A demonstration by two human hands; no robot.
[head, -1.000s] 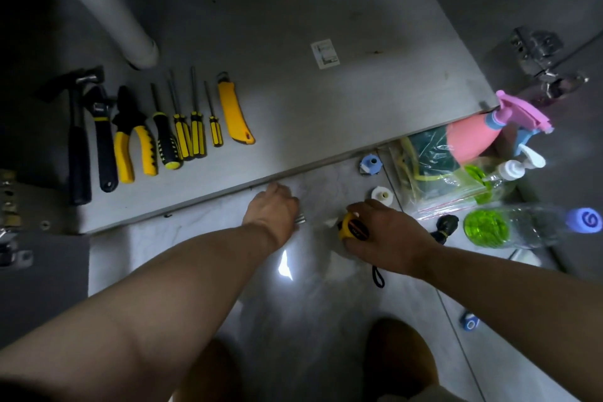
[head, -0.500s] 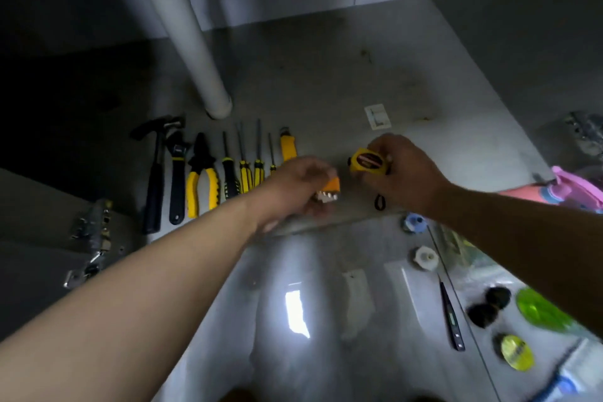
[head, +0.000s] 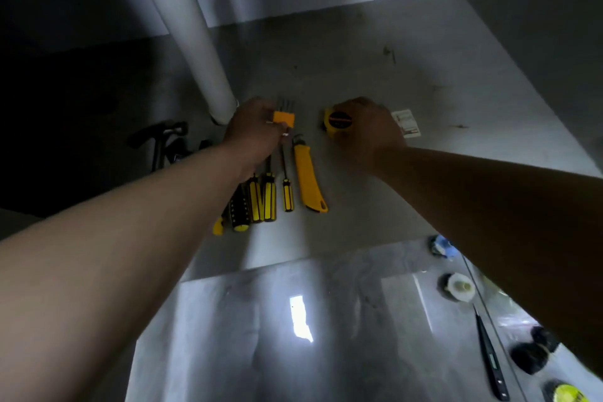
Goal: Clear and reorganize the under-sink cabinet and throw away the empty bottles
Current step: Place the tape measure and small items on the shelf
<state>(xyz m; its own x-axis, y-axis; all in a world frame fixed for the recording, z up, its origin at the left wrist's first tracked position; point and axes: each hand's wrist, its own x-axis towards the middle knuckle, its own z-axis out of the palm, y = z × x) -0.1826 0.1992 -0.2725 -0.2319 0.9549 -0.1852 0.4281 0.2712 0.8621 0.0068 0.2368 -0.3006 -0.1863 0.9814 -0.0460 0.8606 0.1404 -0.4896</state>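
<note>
From the head camera, both arms reach into the grey, matte-boarded under-sink cabinet (head: 408,68). The left hand (head: 256,132) has its fingers curled round a small orange plastic holder of thin metal hex keys (head: 284,117), just beside the foot of the smooth white plastic drain pipe (head: 195,42). The right hand (head: 370,130) grips a round yellow-and-black tape measure (head: 339,122), fingers wrapped over its top; the print on its dark face is too blurred to read. Whether either thing touches the cabinet floor, I cannot tell.

Beside that hand a white paper sticker (head: 407,123) lies flat on the board, its writing too small to make out. Nearer the front edge lie four yellow-and-black striped screwdrivers (head: 269,199) side by side, a long yellow plastic utility knife (head: 308,179) and, in shadow at the left, a dark-headed hammer (head: 160,140).

Outside, on the glossy pale floor tiles (head: 244,336), sit a white round cap (head: 458,285) and a slim black pen-shaped tester (head: 489,359).
</note>
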